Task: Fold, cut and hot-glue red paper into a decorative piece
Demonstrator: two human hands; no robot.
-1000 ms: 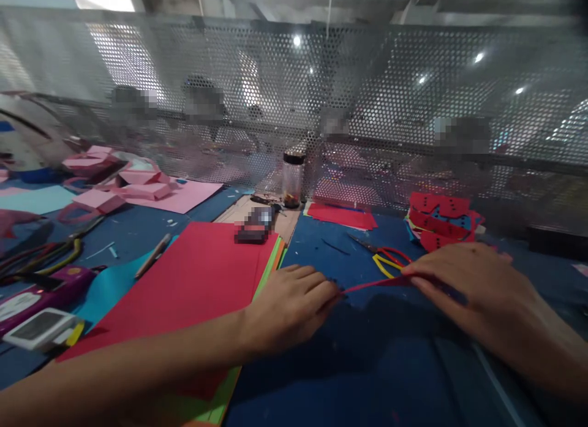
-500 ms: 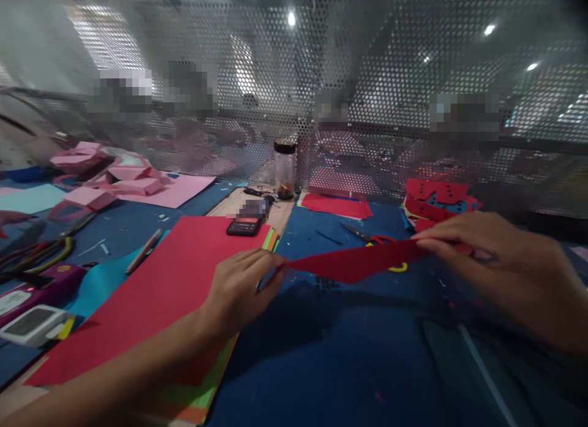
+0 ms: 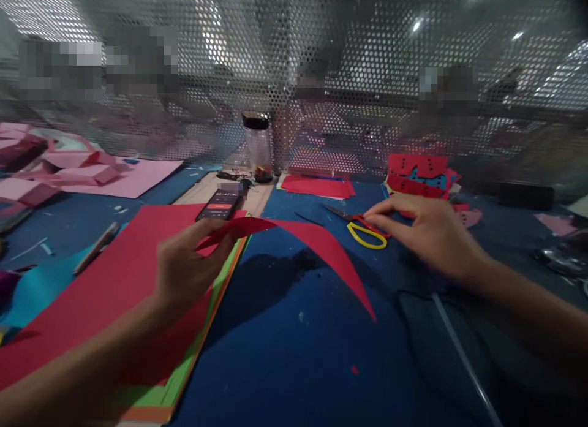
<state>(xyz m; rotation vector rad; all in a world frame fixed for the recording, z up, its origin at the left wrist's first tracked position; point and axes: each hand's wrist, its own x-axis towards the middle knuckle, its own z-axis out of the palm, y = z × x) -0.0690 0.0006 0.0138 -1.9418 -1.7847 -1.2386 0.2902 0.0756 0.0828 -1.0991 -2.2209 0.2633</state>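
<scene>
My left hand (image 3: 186,264) pinches one end of a red paper piece (image 3: 321,246), which arches over the blue mat and droops to a point at the right. My right hand (image 3: 425,231) has let go of the paper and hovers over the mat, its fingers curled and reaching toward the scissors (image 3: 362,228) with red and yellow handles; the fingertips are at the handles, and I cannot tell whether they touch them.
A large red sheet (image 3: 114,280) lies on a stack of coloured paper at the left, with a phone (image 3: 219,204) at its far edge. A clear jar (image 3: 258,146), red cut-outs (image 3: 420,173), pink paper boxes (image 3: 73,170) and a pen (image 3: 97,247) lie around. A perforated metal screen closes the back.
My right hand released the red paper and moved left toward the scissors. The left hand lifted its end, and the paper's free end dropped toward the mat.
</scene>
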